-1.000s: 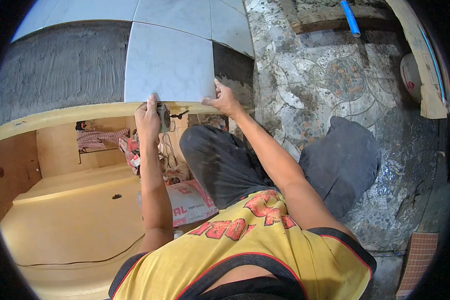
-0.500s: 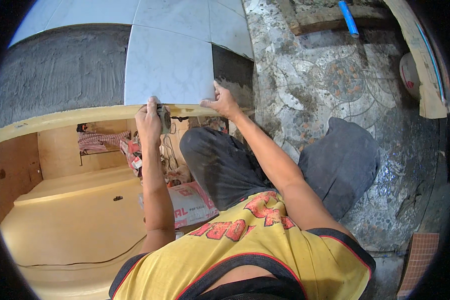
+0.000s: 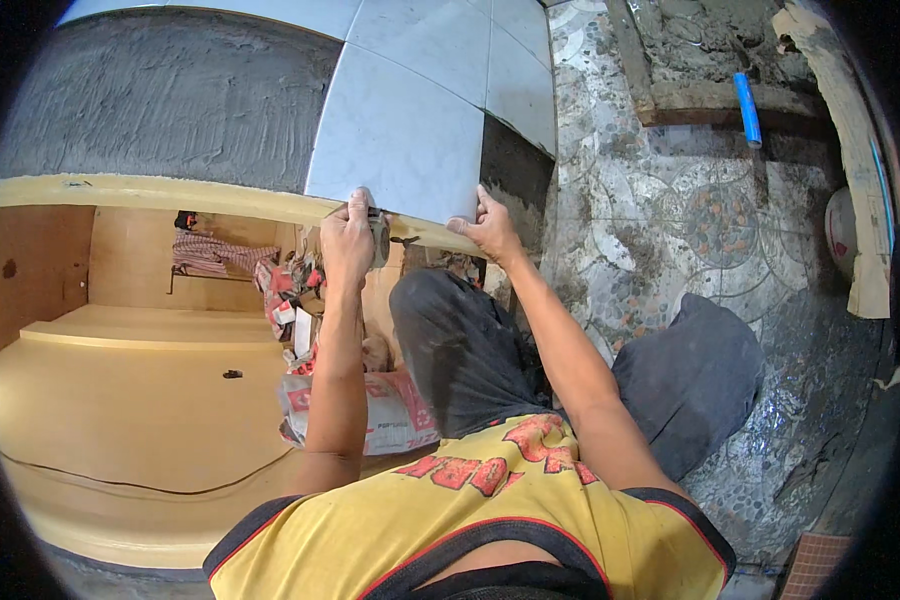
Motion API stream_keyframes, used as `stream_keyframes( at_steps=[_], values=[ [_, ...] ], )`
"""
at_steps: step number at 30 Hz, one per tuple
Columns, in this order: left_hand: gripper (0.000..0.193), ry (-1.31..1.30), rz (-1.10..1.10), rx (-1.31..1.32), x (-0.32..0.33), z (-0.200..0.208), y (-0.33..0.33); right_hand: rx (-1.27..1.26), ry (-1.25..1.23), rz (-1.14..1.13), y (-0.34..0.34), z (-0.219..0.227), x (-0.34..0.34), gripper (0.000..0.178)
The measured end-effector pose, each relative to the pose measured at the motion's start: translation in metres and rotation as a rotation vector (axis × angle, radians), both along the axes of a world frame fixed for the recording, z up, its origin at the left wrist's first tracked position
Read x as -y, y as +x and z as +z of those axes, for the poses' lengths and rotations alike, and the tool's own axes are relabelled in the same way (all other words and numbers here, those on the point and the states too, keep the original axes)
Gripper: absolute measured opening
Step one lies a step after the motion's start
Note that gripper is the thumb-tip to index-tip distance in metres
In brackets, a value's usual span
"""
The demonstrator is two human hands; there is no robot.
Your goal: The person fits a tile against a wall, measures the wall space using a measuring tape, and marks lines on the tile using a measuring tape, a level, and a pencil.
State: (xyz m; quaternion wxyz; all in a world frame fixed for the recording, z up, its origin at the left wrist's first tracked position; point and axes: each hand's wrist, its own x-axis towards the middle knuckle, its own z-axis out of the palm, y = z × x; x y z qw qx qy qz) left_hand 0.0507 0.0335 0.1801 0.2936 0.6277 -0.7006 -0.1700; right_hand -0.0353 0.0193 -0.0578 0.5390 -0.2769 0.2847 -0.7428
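A pale bluish-white tile [image 3: 400,130] lies at the front of a tiled ledge, its near side along the yellow front edge. My left hand [image 3: 346,245] is closed at that near side, fingertips on the tile. Right beside its fingers is a small grey-green object [image 3: 380,240]; whether the hand holds it too, I cannot tell. My right hand [image 3: 492,232] grips the tile's near right corner, thumb at the front and a finger along the right side. Combed grey mortar [image 3: 170,95] spreads left of the tile, and a dark bare patch [image 3: 515,165] borders its right.
Below the ledge is a yellow-walled recess [image 3: 150,390] with a striped cloth [image 3: 215,250] and a printed sack [image 3: 385,405]. On the right, the stone-patterned floor [image 3: 630,230] meets a wooden board [image 3: 715,100] with a blue tube-like thing [image 3: 748,110] against it.
The view has shifted, so the ledge and tile appear lower and farther right. Both hands keep their places at the tile's near side and right corner.
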Motion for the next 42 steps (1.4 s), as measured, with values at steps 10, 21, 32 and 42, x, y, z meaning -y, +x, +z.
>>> stream_keyframes(
  at_steps=[10, 21, 32, 42],
  values=[
    [0.056, 0.002, -0.03, -0.022, 0.001, 0.0, 0.0, -0.055, 0.033, 0.061, -0.007, 0.006, 0.0, 0.111],
    [0.054, -0.002, -0.013, -0.09, 0.002, -0.003, 0.002, -0.019, 0.043, 0.098, -0.006, 0.009, -0.002, 0.109],
    [0.049, 0.013, -0.046, -0.065, -0.007, -0.006, 0.005, -0.036, 0.038, 0.04, -0.001, 0.006, 0.003, 0.119],
    [0.04, -0.03, -0.029, -0.058, -0.006, -0.016, -0.002, -0.077, 0.074, -0.006, 0.0, -0.002, 0.003, 0.112]
  ],
)
